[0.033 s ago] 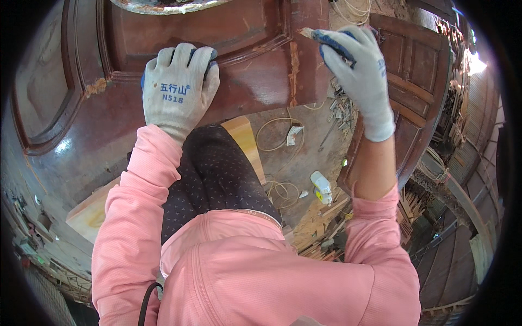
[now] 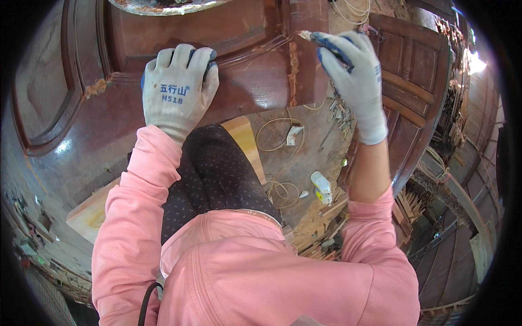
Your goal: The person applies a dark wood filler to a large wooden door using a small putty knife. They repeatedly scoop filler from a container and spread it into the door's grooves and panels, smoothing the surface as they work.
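Note:
A dark red-brown panelled wooden door (image 2: 255, 87) lies across the top of the view, with tan filler-like patches along a seam near its right end and on the left moulding. My left hand (image 2: 176, 89), in a white glove with blue-coated fingertips, rests palm down on the door near its front edge. Its fingers lie forward, slightly bent, and I see nothing in them. Over the door's right end, my gloved right hand (image 2: 353, 70) is closed round a small thin tool (image 2: 305, 35). Only the tool's pale tip shows, pointing left; the rest is inside the fingers.
Another panelled door (image 2: 405, 81) leans at the right. On the floor are a white bottle (image 2: 322, 187), a pale hose (image 2: 261, 136) in loops and wood scraps (image 2: 342, 114). A round container with a crusted pale rim (image 2: 168, 10) sits on the door at the top.
My right hand has shifted slightly left, bringing the tool's tip a little farther left over the door. My left hand has stayed in place.

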`<state>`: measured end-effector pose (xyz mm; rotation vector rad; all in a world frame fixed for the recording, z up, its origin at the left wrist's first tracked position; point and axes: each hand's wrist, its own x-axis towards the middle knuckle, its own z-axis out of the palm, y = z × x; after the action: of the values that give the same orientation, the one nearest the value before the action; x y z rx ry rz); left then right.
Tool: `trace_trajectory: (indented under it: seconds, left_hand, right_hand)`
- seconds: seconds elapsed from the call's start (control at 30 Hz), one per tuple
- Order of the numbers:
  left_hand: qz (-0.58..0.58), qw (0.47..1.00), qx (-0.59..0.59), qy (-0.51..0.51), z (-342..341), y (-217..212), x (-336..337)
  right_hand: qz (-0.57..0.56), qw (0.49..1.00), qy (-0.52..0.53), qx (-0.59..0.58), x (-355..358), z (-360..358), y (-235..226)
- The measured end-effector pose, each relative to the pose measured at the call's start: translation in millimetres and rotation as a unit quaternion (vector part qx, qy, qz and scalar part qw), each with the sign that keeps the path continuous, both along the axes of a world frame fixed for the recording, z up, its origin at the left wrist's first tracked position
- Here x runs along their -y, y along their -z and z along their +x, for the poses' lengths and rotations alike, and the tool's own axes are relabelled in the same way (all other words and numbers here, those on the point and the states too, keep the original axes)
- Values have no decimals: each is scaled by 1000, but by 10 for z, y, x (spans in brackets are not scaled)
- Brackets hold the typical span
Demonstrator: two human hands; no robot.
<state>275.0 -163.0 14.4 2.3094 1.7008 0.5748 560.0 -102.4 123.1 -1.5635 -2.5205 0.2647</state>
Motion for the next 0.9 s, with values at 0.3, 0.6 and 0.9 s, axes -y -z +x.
trace_trajectory:
  seconds: [0.3, 0.6, 0.9]
  left_hand:
    - [0, 1000, -13, 2, 21, -7, -33]
    - [12, 1000, -15, -5, 23, 35, -52]
    - [2, 1000, -17, -1, 6, 27, -39]
  right_hand:
    - [79, 986, 129, -68, 429, -162, 536]
    - [103, 987, 120, -9, 383, -220, 503]
    - [120, 986, 112, 35, 333, -284, 417]
